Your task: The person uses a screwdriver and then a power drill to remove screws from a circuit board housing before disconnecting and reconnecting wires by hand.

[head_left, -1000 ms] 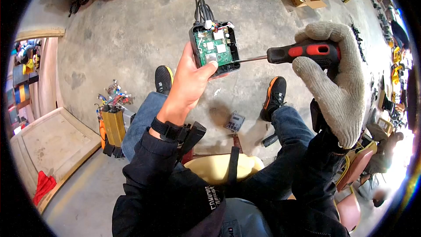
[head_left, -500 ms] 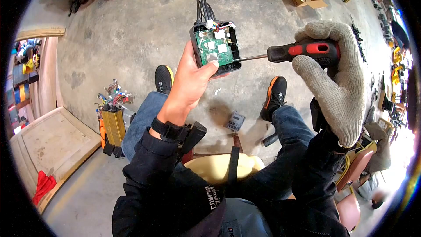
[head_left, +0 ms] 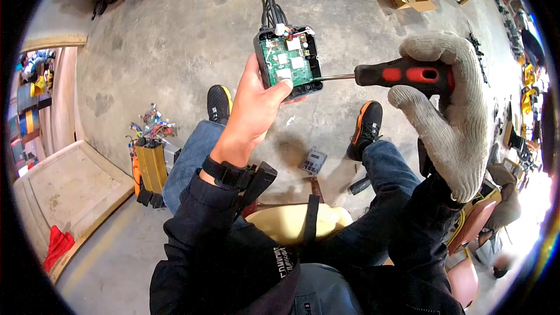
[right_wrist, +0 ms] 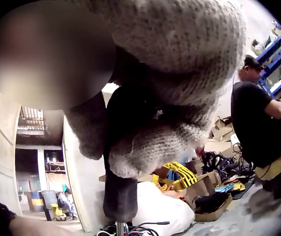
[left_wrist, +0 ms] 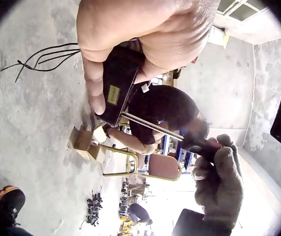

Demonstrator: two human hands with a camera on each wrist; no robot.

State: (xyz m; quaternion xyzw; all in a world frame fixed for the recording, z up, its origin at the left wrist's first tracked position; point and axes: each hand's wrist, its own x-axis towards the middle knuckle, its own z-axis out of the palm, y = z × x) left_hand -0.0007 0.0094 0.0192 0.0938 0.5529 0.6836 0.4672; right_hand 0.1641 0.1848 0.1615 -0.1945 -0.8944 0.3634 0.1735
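Above the concrete floor (head_left: 175, 52), the left hand (head_left: 252, 108) clasps an opened electronics unit (head_left: 298, 73) whose edge the right hand (head_left: 465, 118), gripping a screwdriver (head_left: 402, 74), seemingly pries, needing steady pressure next.

I register the steel-shafted, black-and-red-handled screwdriver (head_left: 402, 74) lying more level than before. The thumb of the grey knit-gloved right hand (head_left: 462, 114) has dropped to the handle's lower edge.
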